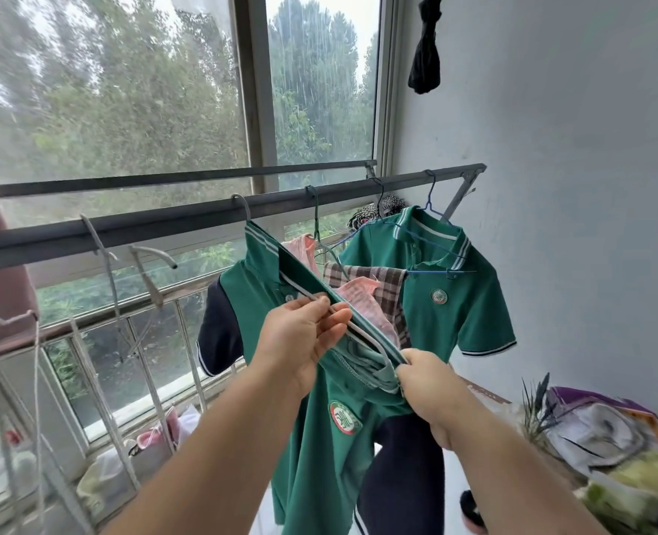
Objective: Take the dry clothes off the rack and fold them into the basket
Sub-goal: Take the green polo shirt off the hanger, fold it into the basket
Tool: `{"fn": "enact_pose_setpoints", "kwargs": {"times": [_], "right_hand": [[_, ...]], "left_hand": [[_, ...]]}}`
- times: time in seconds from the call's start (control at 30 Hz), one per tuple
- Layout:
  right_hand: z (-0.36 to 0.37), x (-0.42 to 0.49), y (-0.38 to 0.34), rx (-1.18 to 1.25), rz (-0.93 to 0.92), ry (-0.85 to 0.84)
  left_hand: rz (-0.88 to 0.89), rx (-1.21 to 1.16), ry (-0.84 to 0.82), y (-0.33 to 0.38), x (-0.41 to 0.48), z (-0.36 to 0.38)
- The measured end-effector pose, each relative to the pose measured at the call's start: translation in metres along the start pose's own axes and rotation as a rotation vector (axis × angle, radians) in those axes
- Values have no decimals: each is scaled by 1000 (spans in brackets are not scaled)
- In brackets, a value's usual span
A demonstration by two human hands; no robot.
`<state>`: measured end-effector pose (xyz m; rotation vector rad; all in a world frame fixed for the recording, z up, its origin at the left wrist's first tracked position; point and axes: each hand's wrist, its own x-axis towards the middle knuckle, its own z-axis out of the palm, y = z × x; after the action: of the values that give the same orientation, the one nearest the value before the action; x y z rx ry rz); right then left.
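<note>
Soft window (126,90) daylight, blurred, bowed edges

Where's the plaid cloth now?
Head view, right of centre: the plaid cloth hangs below the rack rail between the held green polo and the untouched green polo, partly behind a pink cloth, above the right hand.

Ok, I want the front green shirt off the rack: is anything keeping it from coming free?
Yes. The grey hanger sits inside the shirt collar, hooked on the rail. Left hand pinches its wire; right hand grips the collar.
</note>
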<state>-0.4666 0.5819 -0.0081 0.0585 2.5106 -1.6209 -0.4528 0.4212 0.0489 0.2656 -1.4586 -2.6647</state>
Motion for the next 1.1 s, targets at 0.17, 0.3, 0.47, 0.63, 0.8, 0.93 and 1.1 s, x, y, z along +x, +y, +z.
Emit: {"fn": "enact_pose_setpoints", "kwargs": {"times": [0.17, 0.3, 0.47, 0.63, 0.8, 0.93, 1.1], "right_hand": [[9, 1, 9, -26, -23, 44], [18, 10, 3, 149, 39, 31], [29, 8, -17, 81, -119, -83], [54, 30, -7, 10, -63, -28], [66, 49, 16, -45, 11, 42], [68, 57, 31, -70, 38, 129], [65, 61, 52, -99, 100, 175]], "left_hand": [[-6, 27, -72, 10, -4, 4], [-29, -15, -120, 20, -9, 12], [-53, -74, -164, 27, -15, 18], [-47, -130, -241, 40, -17, 21], [-63, -174, -298, 49, -16, 18], [-59, -190, -337, 51, -12, 19], [-72, -234, -388, 54, -5, 22]]}}
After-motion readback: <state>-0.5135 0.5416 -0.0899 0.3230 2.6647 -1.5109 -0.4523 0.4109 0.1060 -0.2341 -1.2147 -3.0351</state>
